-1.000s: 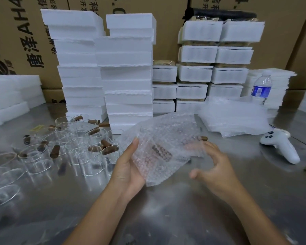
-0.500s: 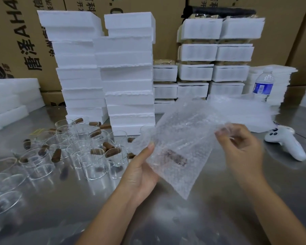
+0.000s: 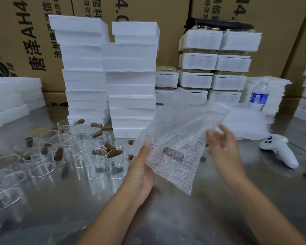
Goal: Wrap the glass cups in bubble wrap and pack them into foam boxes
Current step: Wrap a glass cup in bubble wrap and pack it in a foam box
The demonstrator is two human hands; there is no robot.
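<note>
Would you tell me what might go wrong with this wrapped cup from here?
The clear bubble wrap, with a brown-handled glass cup inside, is off the steel table, gripped by the left hand; the wrap looks loose, so the cup may slip out. The crowded bare glass cups stand beside the left forearm, which might knock them.

All the black print I can read is on the brown cardboard cartons behind the tall stack of white foam boxes (image 3: 85, 68), and it is turned on its side. The left brown cardboard carton (image 3: 25, 41), left of that stack, shows big "AH4", then "唐泽", and a smaller line beginning "沧州唐泽". A black logo at its edge is cut off. The middle carton (image 3: 95, 7), just behind the stack, shows "信科", "济开" and a large "4.0". The right carton (image 3: 263, 23), right of the stack, shows "4." at the top edge. The clear plastic water bottle (image 3: 259, 96), further right of the stack, has a blue label too small to read.
</note>
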